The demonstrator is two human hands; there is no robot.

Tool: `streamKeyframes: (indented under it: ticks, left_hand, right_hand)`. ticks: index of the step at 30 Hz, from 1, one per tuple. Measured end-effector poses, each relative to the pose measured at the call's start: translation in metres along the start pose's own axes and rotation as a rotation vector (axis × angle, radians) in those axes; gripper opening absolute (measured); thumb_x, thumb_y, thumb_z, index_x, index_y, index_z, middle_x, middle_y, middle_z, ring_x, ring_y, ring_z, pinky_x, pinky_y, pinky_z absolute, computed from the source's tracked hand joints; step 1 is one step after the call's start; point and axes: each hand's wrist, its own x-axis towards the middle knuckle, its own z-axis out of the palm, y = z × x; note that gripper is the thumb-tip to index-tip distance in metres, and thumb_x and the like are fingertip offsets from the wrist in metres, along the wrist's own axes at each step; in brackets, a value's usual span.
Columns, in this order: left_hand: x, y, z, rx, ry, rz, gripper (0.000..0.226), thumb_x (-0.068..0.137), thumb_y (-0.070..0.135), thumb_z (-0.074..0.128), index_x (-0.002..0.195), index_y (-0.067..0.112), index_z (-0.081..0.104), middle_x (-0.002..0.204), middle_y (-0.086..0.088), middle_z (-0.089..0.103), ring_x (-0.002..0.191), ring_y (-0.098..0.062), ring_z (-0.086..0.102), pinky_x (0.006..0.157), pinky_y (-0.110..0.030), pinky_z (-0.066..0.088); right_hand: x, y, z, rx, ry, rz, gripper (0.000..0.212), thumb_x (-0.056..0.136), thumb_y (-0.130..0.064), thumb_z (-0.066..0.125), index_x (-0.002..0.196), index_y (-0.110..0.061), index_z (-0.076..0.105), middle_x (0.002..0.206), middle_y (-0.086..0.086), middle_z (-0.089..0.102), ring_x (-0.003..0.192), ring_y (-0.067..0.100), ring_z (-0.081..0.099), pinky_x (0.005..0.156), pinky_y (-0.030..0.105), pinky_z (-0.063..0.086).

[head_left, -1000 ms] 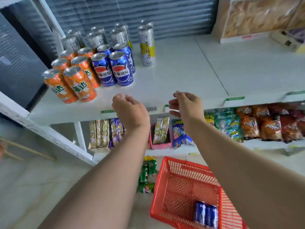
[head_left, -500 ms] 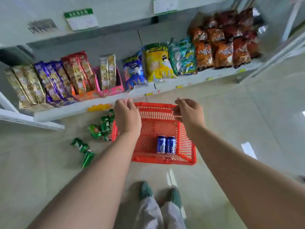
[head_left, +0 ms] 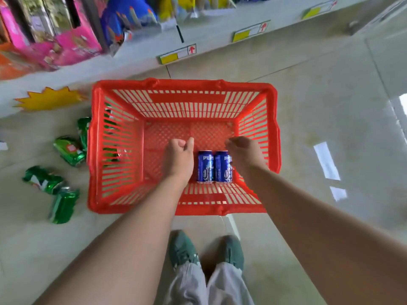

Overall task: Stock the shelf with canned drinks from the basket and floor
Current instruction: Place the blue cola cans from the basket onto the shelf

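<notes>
A red plastic basket stands on the floor in front of my feet. Two blue cans lie side by side on its bottom near the front wall. My left hand hangs inside the basket just left of the cans, fingers loosely curled and holding nothing. My right hand hovers just right of them, partly over the right can, also loosely curled and holding nothing. Several green cans lie scattered on the floor left of the basket.
The lowest shelf board runs across the top with pink snack boxes and blurred packets. A yellow starburst tag sticks out at its left. My green shoes stand just behind the basket. Bare tiled floor lies to the right.
My view has swung down from the upper shelf of cans to the basket. Both hands have dropped from the shelf edge into the basket, on either side of the blue cans.
</notes>
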Motion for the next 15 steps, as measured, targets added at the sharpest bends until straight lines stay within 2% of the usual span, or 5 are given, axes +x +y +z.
streamKeyframes:
  ticks: [3, 7, 11, 13, 15]
  left_hand:
    - [0.04, -0.034, 0.04, -0.033, -0.087, -0.082, 0.044, 0.095, 0.041, 0.049, 0.123, 0.008, 0.047, 0.111, -0.003, 0.057, 0.096, -0.022, 0.054, 0.083, -0.028, 0.04]
    - [0.079, -0.064, 0.087, 0.086, -0.183, -0.158, 0.059, 0.089, 0.047, 0.056, 0.129, 0.004, 0.047, 0.13, -0.014, 0.055, 0.116, -0.031, 0.054, 0.095, -0.035, 0.04]
    - [0.097, -0.078, 0.125, 0.169, -0.273, -0.198, 0.08, 0.075, 0.05, 0.072, 0.133, 0.003, 0.042, 0.133, -0.015, 0.052, 0.118, -0.031, 0.053, 0.099, -0.038, 0.043]
    - [0.103, -0.085, 0.136, 0.211, -0.248, -0.224, 0.09, 0.064, 0.046, 0.082, 0.133, 0.005, 0.041, 0.133, -0.014, 0.051, 0.118, -0.029, 0.054, 0.096, -0.036, 0.045]
    - [0.108, -0.087, 0.139, 0.211, -0.264, -0.234, 0.079, 0.059, 0.044, 0.085, 0.122, 0.01, 0.054, 0.121, -0.01, 0.061, 0.104, -0.025, 0.062, 0.083, -0.033, 0.05]
  right_hand:
    - [0.044, 0.035, 0.021, -0.122, -0.016, 0.074, 0.018, 0.096, -0.013, 0.05, 0.097, -0.008, 0.068, 0.086, 0.009, 0.064, 0.076, 0.022, 0.057, 0.058, 0.021, 0.043]
    - [0.081, 0.08, 0.037, -0.168, 0.02, 0.163, 0.046, 0.096, -0.025, 0.057, 0.139, -0.01, 0.05, 0.133, 0.01, 0.058, 0.12, 0.029, 0.056, 0.091, 0.03, 0.044]
    - [0.104, 0.119, 0.063, -0.132, -0.04, 0.252, 0.033, 0.091, -0.021, 0.066, 0.119, -0.006, 0.06, 0.103, 0.011, 0.064, 0.094, 0.028, 0.063, 0.078, 0.037, 0.051]
    - [0.11, 0.136, 0.076, -0.157, -0.036, 0.246, 0.039, 0.083, -0.019, 0.072, 0.118, -0.007, 0.058, 0.104, 0.008, 0.065, 0.098, 0.029, 0.064, 0.08, 0.038, 0.052]
    - [0.116, 0.144, 0.083, -0.172, -0.051, 0.25, 0.049, 0.078, -0.02, 0.076, 0.12, -0.009, 0.054, 0.108, 0.008, 0.065, 0.102, 0.03, 0.065, 0.078, 0.037, 0.051]
